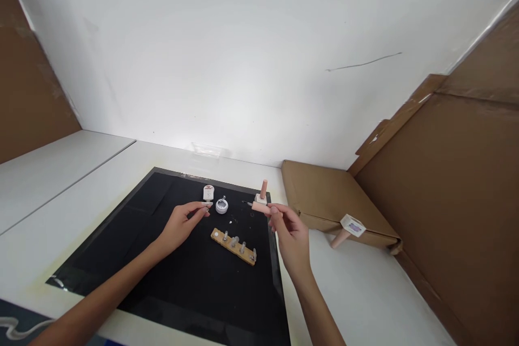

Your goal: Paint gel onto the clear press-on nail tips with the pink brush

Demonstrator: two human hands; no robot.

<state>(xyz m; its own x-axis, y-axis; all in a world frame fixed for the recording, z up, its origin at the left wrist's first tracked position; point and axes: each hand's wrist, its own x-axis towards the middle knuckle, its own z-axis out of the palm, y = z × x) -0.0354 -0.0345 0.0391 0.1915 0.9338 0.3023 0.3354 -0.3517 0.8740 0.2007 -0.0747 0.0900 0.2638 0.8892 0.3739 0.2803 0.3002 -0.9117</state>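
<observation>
Between the thumb and index finger of my left hand (pixel 184 223) is a small pale nail-like piece (pixel 207 204). My right hand (pixel 290 231) grips a pink-handled brush (pixel 261 207), its thin dark tip pointing left toward that piece, with a gap between them. Just behind the brush stands a bottle with a pink cap (pixel 263 189). A small round white container (pixel 221 206) sits between the hands, and a white card-like item (pixel 208 193) is behind the left fingertips. Nearer me, a wooden strip (pixel 233 247) bears several small upright stands.
A black mat (pixel 182 281) covers part of the white table (pixel 344 286). At the right lies a brown cardboard box (pixel 332 192). A second pink-capped bottle (pixel 352 225) lies tilted by its front edge. Cardboard panels (pixel 458 184) rise at both sides, with a white wall behind.
</observation>
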